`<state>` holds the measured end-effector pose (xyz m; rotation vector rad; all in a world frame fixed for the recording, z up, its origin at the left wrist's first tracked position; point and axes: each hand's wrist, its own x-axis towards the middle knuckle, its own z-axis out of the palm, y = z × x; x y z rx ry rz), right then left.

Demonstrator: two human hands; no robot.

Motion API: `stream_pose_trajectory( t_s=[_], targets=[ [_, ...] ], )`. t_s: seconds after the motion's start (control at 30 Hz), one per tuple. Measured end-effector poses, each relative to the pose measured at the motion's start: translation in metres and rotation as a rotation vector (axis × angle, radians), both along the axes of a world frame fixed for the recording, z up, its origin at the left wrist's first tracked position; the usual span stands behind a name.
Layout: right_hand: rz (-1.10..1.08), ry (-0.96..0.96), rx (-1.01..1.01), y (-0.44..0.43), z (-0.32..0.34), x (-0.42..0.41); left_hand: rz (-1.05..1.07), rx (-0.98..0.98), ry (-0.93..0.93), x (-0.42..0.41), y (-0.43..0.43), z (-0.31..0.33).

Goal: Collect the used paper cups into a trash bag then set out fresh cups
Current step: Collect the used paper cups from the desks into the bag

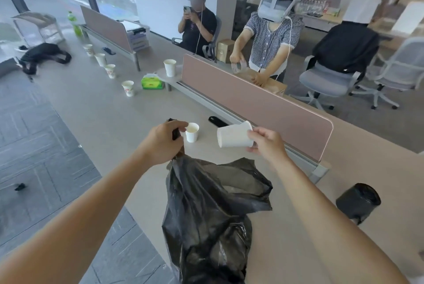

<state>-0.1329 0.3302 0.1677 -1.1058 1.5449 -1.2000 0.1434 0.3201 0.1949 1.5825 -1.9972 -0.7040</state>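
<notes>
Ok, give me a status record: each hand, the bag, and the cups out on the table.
left hand: grips the trash bag by its top edge
right hand: pinches a white cup, tipped sideways above the bag
bag: black, mouth open
nearest cup: small, upright, beside the left hand
farther cups: four printed cups in a row, one plain cup at the divider's end

Your left hand grips the gathered top edge of the black trash bag, and the bag hangs down against the desk. Your right hand pinches a white paper cup by one end. It's tipped on its side in the air, near the bag's open mouth. A small cup stands upright just beside your left fingers. Further along, a row of printed cups stands on the desk, with a green tissue pack near it. One more cup sits on the shelf at the end of the pink divider.
</notes>
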Motion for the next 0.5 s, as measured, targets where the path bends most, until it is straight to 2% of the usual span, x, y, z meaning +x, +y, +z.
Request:
stream_pose_trajectory(
  t_s=[0.03,0.1,0.2,0.3,0.4,0.5],
  targets=[
    [0.069,-0.069,0.021,0.004,0.009,0.011,-0.016,0.008,0.022,0.002,-0.001,0.003],
    [0.171,-0.028,0.027,0.013,0.018,0.037,-0.065,0.026,0.092,0.014,-0.001,0.012],
    [0.242,0.176,0.065,0.021,0.017,0.075,-0.145,0.006,0.182,0.032,-0.001,0.025],
    [0.373,0.440,0.220,0.025,0.010,0.104,-0.194,-0.061,0.277,0.048,-0.001,0.039],
    [0.545,0.665,0.380,0.028,0.011,0.126,-0.178,-0.126,0.378,0.067,-0.003,0.049],
    [0.552,0.819,0.416,0.024,0.014,0.142,-0.125,-0.213,0.464,0.091,-0.005,0.058]
  ],
)
